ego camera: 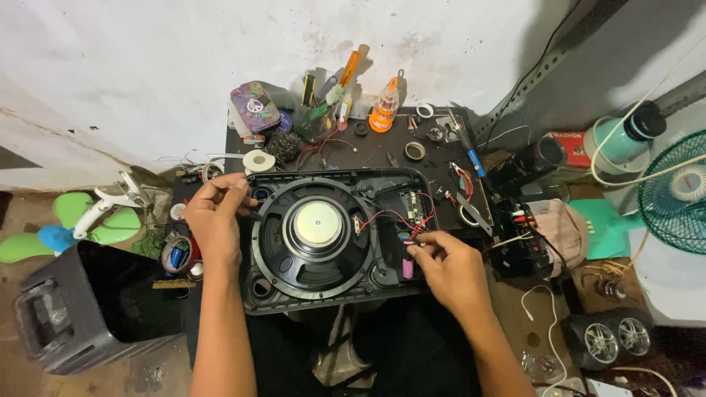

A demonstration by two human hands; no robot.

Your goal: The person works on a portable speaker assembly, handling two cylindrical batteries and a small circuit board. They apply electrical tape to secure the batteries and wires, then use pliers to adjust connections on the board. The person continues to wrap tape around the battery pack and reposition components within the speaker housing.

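Wire ends hidden under right hand (450, 268), fingers pinched on something small, unclear, beside one pink cell (407, 266). Left hand (213, 215) closed on panel (323, 298) corner; grasp partly hidden. One speaker (316, 226) centred, one circuit board (412, 206), two arms cut off below.

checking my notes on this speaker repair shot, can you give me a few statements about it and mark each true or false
1. The left hand grips the upper left edge of the speaker panel. True.
2. The right hand holds a screwdriver. False: its fingers pinch at the pink cylinder by the red wires.
3. The speaker cone is out of the panel. False: it sits in it.
4. A green fan stands at right. True.
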